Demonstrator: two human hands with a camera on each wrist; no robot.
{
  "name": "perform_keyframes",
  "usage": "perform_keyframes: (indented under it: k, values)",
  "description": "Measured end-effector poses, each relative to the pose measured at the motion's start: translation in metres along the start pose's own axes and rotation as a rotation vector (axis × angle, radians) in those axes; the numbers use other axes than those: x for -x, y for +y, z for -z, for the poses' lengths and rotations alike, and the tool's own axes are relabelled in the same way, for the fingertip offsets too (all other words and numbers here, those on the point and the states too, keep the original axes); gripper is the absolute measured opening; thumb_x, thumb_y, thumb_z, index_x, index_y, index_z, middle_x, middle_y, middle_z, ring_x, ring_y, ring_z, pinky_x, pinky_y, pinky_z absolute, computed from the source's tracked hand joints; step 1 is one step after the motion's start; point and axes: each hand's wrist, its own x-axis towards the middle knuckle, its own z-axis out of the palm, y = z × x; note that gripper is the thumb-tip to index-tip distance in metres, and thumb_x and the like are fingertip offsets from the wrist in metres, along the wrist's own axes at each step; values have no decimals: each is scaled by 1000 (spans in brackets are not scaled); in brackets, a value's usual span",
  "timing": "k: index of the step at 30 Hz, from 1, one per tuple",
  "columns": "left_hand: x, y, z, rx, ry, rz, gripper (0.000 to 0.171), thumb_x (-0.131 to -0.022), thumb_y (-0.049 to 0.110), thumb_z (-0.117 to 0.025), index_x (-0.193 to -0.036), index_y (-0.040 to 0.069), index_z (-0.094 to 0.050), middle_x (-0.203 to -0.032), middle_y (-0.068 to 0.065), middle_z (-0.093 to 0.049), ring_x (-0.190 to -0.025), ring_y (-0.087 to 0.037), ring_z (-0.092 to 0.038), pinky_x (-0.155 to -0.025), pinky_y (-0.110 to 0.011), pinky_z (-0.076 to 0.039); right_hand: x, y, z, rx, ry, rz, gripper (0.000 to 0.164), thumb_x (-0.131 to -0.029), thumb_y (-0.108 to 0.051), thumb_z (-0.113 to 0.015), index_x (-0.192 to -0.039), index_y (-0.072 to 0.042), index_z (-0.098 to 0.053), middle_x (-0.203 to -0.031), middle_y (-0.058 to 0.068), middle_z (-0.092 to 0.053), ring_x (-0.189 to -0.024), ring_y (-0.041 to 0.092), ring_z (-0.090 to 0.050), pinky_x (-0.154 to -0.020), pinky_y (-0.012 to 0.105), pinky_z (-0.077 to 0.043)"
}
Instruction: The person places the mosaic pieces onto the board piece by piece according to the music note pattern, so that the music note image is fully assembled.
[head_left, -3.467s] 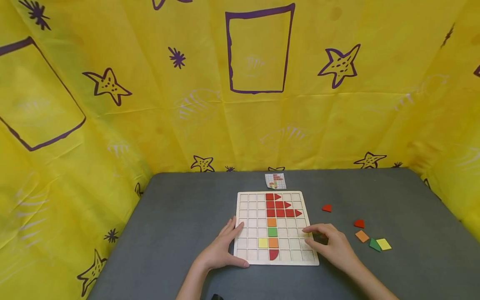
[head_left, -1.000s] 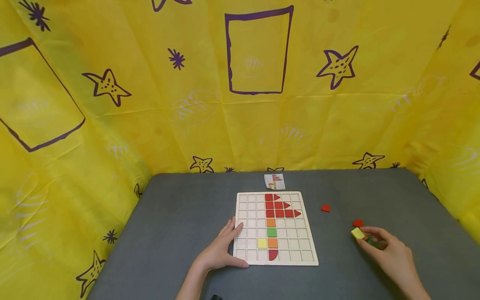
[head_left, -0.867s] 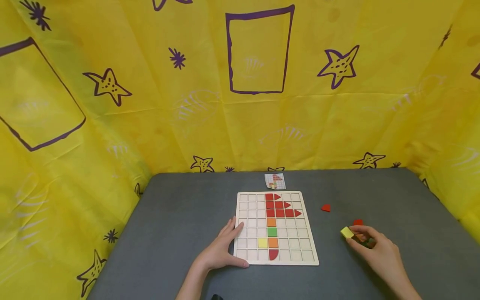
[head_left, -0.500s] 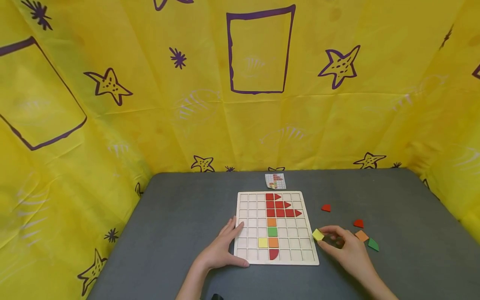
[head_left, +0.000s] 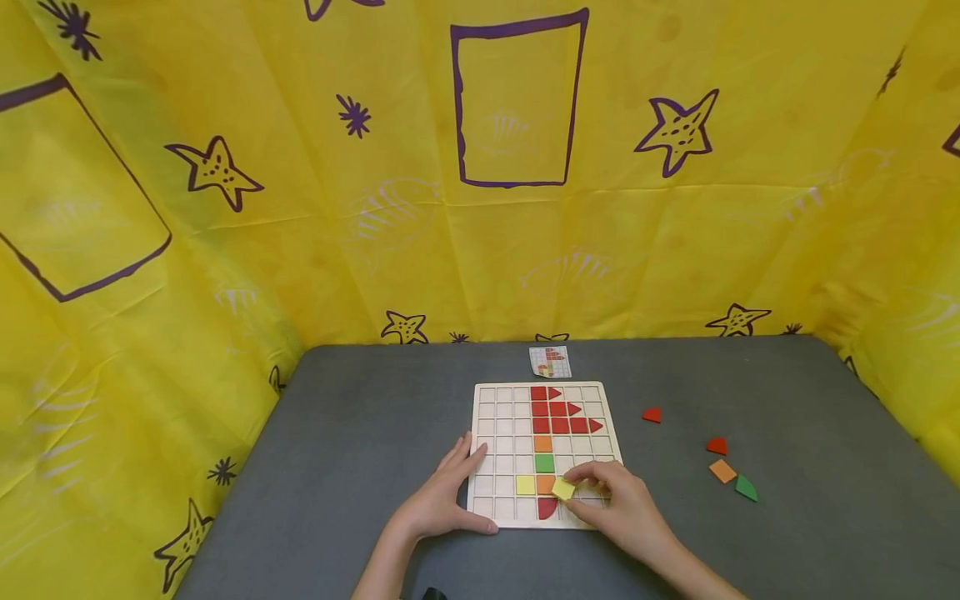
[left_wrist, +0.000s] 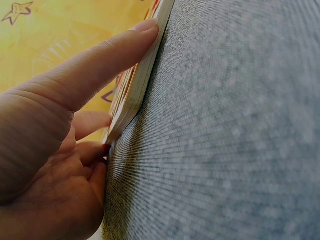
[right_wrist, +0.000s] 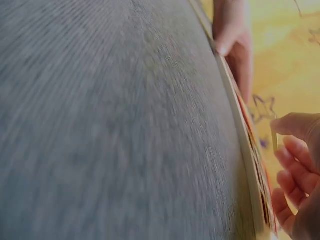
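By the left hand (head_left: 442, 500), fingers spread, the board (head_left: 505, 447) is touched around its near left corner. A yellow square (head_left: 563, 488) is pinched by the right hand (head_left: 624, 502) over the board, beside the lower orange square (head_left: 543, 483); placing seems the step, with straightening and lowering called for. Details on the card (head_left: 550, 362) cannot be made out; part of the board is hidden by the right hand.

Left hand (head_left: 446, 495) spread, thumb (left_wrist: 105, 65) extended; right hand (head_left: 619, 502) pinching, lower fingers (right_wrist: 291, 187) curled.

Grey table (head_left: 375, 417) under a grid board (head_left: 505, 427), printed card (head_left: 550, 362) and four loose pieces (head_left: 722, 471)
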Motion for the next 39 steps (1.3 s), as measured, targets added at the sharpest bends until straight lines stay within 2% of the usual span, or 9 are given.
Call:
perform_keyframes:
  k: [3, 7, 10, 13, 20, 28, 34, 39]
  values:
    - [0, 0, 1, -5, -1, -3, 110, -62, 40, -88, -150, 13, -27, -161, -10, -4, -147, -33, -2, -108, -63, -18, -2, -3, -11, 7, 0, 160, 33, -66, -17, -86, -89, -32, -68, -89, -23, -62, -84, 4, -54, -73, 21, -44]
    - [1, 0, 1, -13, -2, -2, 109, -63, 41, -87, -150, 14, -27, -161, -9, -4, -147, -32, -3, -108, -64, -18, -6, -5, -24, 57, -4, 380, 31, -66, -16, -85, -90, -27, -68, -90, -21, -62, -86, 2, -53, -75, 19, -43]
    - [1, 0, 0, -11, -4, -1, 109, -63, 41, -87, -151, 14, -27, -161, -9, -5, -147, -32, -3, -108, -64, -18, -10, -6, -29, 93, -27, 470, 29, -67, -16, -84, -89, -26, -67, -89, -20, -61, -87, 0, -49, -77, 18, -42]
    - [1, 0, 0, -6, -5, -4, 109, -63, 40, -87, -151, 15, -27, -161, -9, -5, -147, -32, -3, -107, -64, -19, -13, -6, -30, 104, -50, 522, 28, -68, -14, -82, -88, -25, -67, -86, -19, -62, -87, 0, -46, -75, 16, -41]
    - [1, -2, 0, -4, -1, -7, 110, -63, 41, -87, -151, 15, -27, -161, -9, -4, -147, -32, -2, -108, -63, -18, -14, -8, -30, 107, -99, 556, 25, -71, -12, -80, -87, -27, -67, -89, -20, -63, -88, 1, -45, -76, 17, -41]
    - [0, -2, 0, -19, 4, -9, 110, -63, 42, -87, -151, 15, -27, -161, -9, -5, -147, -32, -3, -107, -64, -19, -13, -7, -32, 86, -118, 583, 24, -73, -9, -78, -86, -27, -69, -94, -20, -65, -90, 2, -47, -80, 20, -42]
    - [0, -2, 0, -18, 2, -14, 110, -63, 42, -87, -151, 15, -27, -161, -9, -5, -147, -31, -3, -108, -63, -19, -12, -6, -28, 83, -95, 598, 24, -74, -10, -78, -87, -28, -69, -95, -19, -65, -91, 3, -48, -81, 19, -41]
    - [0, -3, 0, -12, 0, -9, 110, -62, 42, -87, -151, 16, -27, -161, -8, -5, -147, -32, -3, -108, -63, -18, -12, -1, -15, 30, -54, 549, 26, -74, -9, -79, -89, -28, -70, -94, -18, -65, -91, 1, -49, -80, 17, -41]
